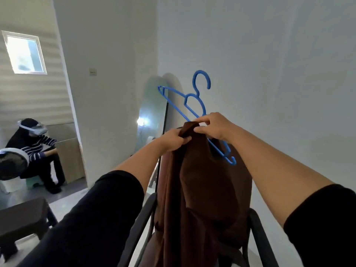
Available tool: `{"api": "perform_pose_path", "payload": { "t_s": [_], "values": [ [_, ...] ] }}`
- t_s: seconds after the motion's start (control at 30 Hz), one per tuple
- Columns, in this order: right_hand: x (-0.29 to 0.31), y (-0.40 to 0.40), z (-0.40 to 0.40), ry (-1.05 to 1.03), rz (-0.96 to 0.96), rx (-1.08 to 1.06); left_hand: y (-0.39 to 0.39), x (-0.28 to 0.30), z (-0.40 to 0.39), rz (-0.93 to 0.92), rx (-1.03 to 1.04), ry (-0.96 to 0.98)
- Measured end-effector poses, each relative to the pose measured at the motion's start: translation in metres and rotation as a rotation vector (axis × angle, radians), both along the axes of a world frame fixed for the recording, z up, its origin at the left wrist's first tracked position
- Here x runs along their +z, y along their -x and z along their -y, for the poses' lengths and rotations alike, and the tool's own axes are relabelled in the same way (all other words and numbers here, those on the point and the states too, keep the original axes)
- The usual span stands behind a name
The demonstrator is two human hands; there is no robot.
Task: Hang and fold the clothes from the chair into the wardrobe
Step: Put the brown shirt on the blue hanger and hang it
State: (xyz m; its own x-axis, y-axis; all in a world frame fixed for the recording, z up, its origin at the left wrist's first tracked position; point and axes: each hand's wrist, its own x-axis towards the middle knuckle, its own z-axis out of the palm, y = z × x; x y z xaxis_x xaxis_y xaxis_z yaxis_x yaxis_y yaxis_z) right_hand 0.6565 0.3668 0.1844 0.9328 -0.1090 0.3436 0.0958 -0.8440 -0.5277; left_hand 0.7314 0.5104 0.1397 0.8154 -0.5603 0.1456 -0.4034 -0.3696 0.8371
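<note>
A brown garment hangs down in front of me, held up at chest height. My left hand grips its top edge from the left. My right hand pinches the same top edge together with a blue plastic hanger. The hanger is tilted, with its hook pointing up and one arm reaching up-left. Its lower right end pokes out beside the cloth. Below the garment stands a dark chair, with more brown cloth on it.
White walls rise ahead and to the right. A tall mirror leans in the corner behind the hanger. At the left, a seated person wears a headset beside a fan. A dark bench stands at the lower left.
</note>
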Motion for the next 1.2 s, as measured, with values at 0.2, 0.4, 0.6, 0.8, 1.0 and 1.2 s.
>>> {"api": "perform_pose_path", "payload": {
  "t_s": [0.2,0.4,0.6,0.8,1.0,1.2],
  "values": [
    [-0.007,0.047,0.029,-0.108,-0.048,-0.120,0.006,0.013,0.001,-0.233,0.046,0.397],
    [0.003,0.064,0.032,-0.265,-0.071,-0.278,0.011,0.025,0.028,-0.152,0.186,0.423],
    [0.008,0.051,0.043,-0.520,-0.182,-0.203,0.054,0.028,0.069,-0.084,0.105,0.335],
    [0.000,0.040,0.075,-0.703,-0.162,-0.118,0.055,0.029,0.076,-0.273,-0.341,0.160],
    [0.008,0.038,0.087,-0.514,-0.187,-0.173,0.050,0.024,0.071,-0.258,-0.376,-0.004],
    [0.016,0.048,0.096,-0.224,-0.224,-0.088,0.025,0.005,0.066,0.106,0.122,0.041]
  ]
}}
